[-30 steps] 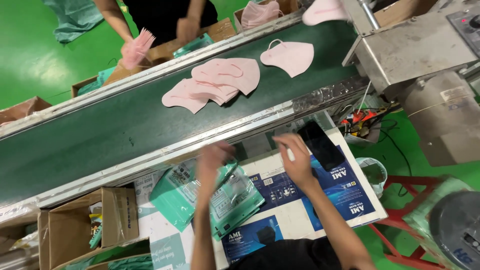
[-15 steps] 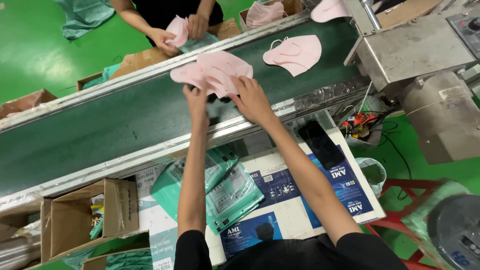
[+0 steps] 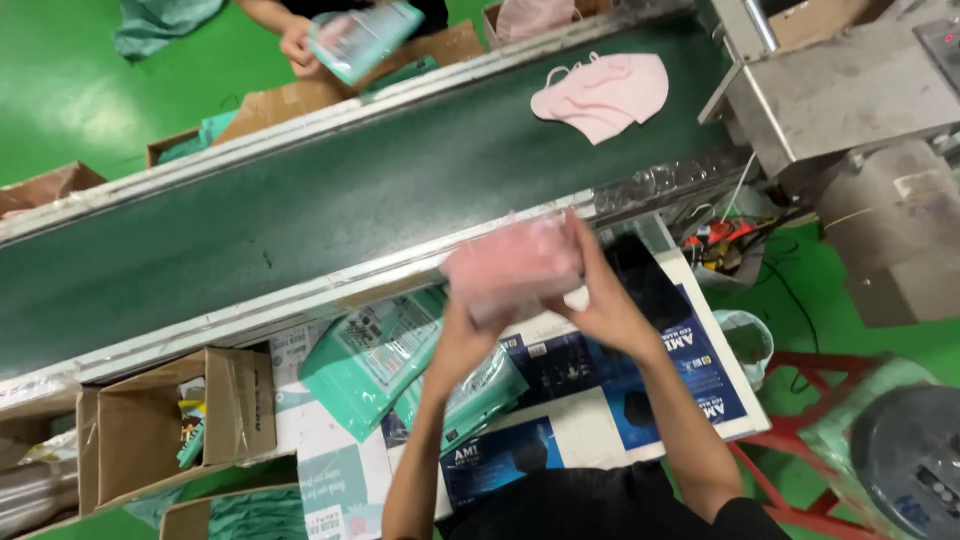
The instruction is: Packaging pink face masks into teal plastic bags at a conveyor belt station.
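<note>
A: Big picture first: the dark green conveyor belt [image 3: 300,200] runs slantwise across the view, with the grey metal machine [image 3: 850,90] at its right end.

B: And below it the counter [image 3: 600,420], littered with blue cartons [image 3: 690,360] and teal packets [image 3: 385,355]. An open cardboard box [image 3: 170,420] sits at the left.

A: Now the action. Both hands are up over the counter's edge, just beside the belt rail, with a bundle of pink masks [image 3: 515,265] between them.

B: Left hand [image 3: 465,335] props it from beneath, right hand [image 3: 600,300] clasps the far side, fingers [image 3: 585,245] curled flat around the stack. It's blurred, so I can't count the pieces.

A: Soft, light stuff, I'd judge. Floppy too, so holding it flat from both sides keeps it squared up; a pinch at one corner would likely fan it out.

B: More pink masks [image 3: 605,90] lie on the belt, well apart. Across it, another person's hand [image 3: 295,45] grips a teal packet.
</note>
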